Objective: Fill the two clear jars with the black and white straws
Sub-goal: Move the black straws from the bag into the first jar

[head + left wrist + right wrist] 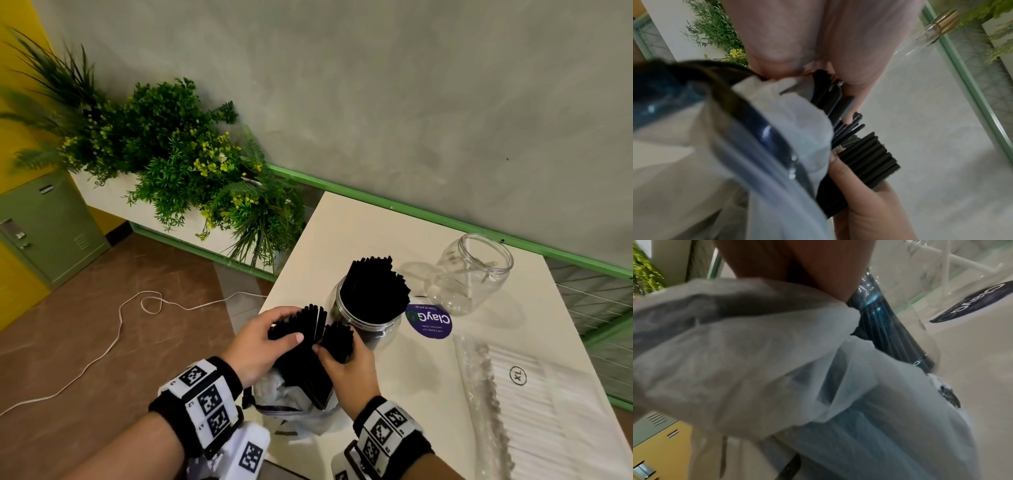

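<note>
So you're roughly halfway: the near jar (368, 308) on the desk (394, 394) is already packed with black straws (375, 291), standing up and poking out the top. The far jar (471, 274), off to the right near the wall, holds nothing yet as far as I can see. The white straws (520, 394) lie in their clear wrapper on the right side of the desk, untouched, so that whole jar is left to do.

Right now both hands are on the leftover black bundle (305, 342) sticking up out of the plastic bag (291, 404) at the near-left desk corner. Your left hand (263, 342) is curled around the bigger clump, thumb pressed across the front. Your right hand (346, 363) has its fingers (840, 168) wrapped around a smaller clump it's splitting off, just right of the main bunch. That clump sits just beside the full jar, near side.

My guess is the black jar can't take much more, so watch for stragglers slipping loose.
</note>
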Available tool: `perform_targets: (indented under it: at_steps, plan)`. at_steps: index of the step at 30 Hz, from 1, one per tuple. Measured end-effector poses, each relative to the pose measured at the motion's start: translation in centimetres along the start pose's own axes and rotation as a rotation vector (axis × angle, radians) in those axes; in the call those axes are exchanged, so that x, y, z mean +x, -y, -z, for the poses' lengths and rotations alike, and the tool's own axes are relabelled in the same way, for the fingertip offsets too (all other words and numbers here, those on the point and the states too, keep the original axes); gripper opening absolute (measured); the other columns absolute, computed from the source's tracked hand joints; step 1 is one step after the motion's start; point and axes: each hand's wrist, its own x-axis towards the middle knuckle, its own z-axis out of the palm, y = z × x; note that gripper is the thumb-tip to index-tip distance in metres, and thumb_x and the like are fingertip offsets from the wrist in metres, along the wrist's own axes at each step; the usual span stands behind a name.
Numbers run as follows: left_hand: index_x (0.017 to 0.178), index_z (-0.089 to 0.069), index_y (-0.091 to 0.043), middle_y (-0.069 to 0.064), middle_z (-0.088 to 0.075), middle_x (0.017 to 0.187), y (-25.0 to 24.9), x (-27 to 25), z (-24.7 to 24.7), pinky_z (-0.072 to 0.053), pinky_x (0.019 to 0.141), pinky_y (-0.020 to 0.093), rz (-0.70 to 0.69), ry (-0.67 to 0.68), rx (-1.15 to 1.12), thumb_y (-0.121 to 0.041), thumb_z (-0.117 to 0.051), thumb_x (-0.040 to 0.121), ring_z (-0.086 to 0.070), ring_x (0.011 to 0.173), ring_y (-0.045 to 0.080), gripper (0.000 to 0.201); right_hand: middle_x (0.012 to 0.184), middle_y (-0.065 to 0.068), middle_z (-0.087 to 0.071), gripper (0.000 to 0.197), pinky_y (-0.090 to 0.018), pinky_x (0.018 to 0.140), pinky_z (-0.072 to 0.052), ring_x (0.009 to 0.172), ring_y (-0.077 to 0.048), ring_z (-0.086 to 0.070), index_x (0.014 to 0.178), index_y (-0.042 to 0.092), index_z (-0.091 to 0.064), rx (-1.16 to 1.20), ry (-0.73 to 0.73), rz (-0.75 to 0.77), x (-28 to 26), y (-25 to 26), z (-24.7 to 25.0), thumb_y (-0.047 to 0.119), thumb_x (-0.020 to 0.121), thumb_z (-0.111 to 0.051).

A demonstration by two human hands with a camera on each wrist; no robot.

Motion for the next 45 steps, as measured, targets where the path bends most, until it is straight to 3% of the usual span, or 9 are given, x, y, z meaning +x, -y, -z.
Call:
perform_targets:
  at_steps: [6,11,15,18,22,27,33,39,45]
  plan:
    - [0.107,-0.062,-0.032,-0.008,-0.066,0.110,-0.1,-0.1,0.2,-0.043,0.082,0.007,-0.005,-0.010,0.038,-0.008,-0.068,0.084,-0.060,0.101,-0.001,0.034,0.086,-0.004,-0.071,0.009,-0.024,0.082,-0.049,0.085,-0.016,-0.066,0.088,0.010,-0.063,0.100,0.012,0.076,0.8,2.2,0.7,0.002,0.086,-0.066]
    - [0.107,-0.062,-0.033,-0.008,-0.066,0.111,-0.2,-0.3,0.2,-0.044,0.082,0.009,0.009,-0.010,0.059,-0.011,-0.068,0.084,-0.061,0.103,0.004,0.033,0.091,-0.011,-0.065,0.042,-0.046,0.088,-0.051,0.082,-0.027,-0.066,0.113,0.032,-0.047,0.200,-0.062,0.180,2.3,5.4,1.7,0.000,0.086,-0.055]
    - [0.107,-0.062,-0.035,-0.007,-0.066,0.111,-0.1,-0.3,0.2,-0.046,0.086,0.018,0.027,0.000,0.053,-0.013,-0.068,0.085,-0.061,0.104,0.007,0.032,0.100,-0.010,-0.060,0.071,-0.039,0.086,-0.053,0.083,-0.023,-0.065,0.133,0.041,-0.033,0.144,-0.048,0.234,3.1,6.6,1.9,-0.010,0.087,-0.051]
    - [0.106,-0.061,-0.033,-0.004,-0.065,0.111,-0.3,-0.4,-0.1,-0.047,0.079,0.014,0.043,0.008,0.041,-0.011,-0.067,0.086,-0.063,0.100,0.008,0.031,0.100,-0.010,-0.058,0.071,-0.042,0.087,-0.053,0.085,-0.021,-0.065,0.130,0.044,-0.035,0.099,-0.041,0.215,3.1,6.9,1.4,-0.010,0.086,-0.048]
    - [0.103,-0.061,-0.034,-0.003,-0.066,0.108,-0.6,-0.6,-0.1,-0.047,0.078,0.012,0.041,0.009,0.037,-0.010,-0.065,0.086,-0.063,0.097,0.009,0.030,0.099,-0.011,-0.056,0.069,-0.044,0.082,-0.054,0.088,-0.025,-0.065,0.119,0.041,-0.042,0.151,-0.059,0.210,3.7,8.8,1.7,-0.017,0.083,-0.043]
    - [0.098,-0.058,-0.033,-0.004,-0.064,0.096,-1.0,-0.7,-0.1,-0.045,0.066,0.007,0.045,0.009,0.023,-0.006,-0.063,0.087,-0.061,0.082,0.003,0.029,0.100,-0.011,-0.053,0.063,-0.053,0.083,-0.054,0.089,-0.031,-0.065,0.123,0.027,-0.038,0.275,-0.068,0.226,4.6,11.7,3.4,-0.022,0.083,-0.038]
    - [0.107,-0.060,-0.033,0.001,-0.066,0.111,-0.8,-0.9,0.2,-0.048,0.094,0.029,0.055,0.038,0.047,-0.009,-0.063,0.087,-0.062,0.104,0.015,0.031,0.097,-0.009,-0.053,0.060,-0.057,0.082,-0.054,0.085,-0.027,-0.066,0.123,0.022,-0.037,0.309,-0.111,0.228,4.8,13.0,5.2,-0.023,0.084,-0.037]
    - [0.101,-0.058,-0.037,-0.007,-0.064,0.105,-1.2,-0.8,-0.2,-0.045,0.077,0.009,0.031,0.041,0.075,-0.009,-0.064,0.087,-0.060,0.096,0.007,0.032,0.098,-0.013,-0.053,0.060,-0.060,0.085,-0.051,0.088,-0.032,-0.065,0.125,0.022,-0.036,0.237,-0.120,0.186,4.1,12.1,4.0,-0.023,0.084,-0.038]
    - [0.105,-0.058,-0.036,-0.008,-0.064,0.107,-1.4,-0.9,-0.1,-0.043,0.074,0.006,0.017,0.041,0.086,-0.007,-0.063,0.088,-0.059,0.094,0.000,0.034,0.097,-0.014,-0.053,0.060,-0.056,0.086,-0.052,0.086,-0.029,-0.064,0.126,0.020,-0.034,0.194,-0.108,0.240,4.2,12.6,4.0,-0.023,0.084,-0.038]
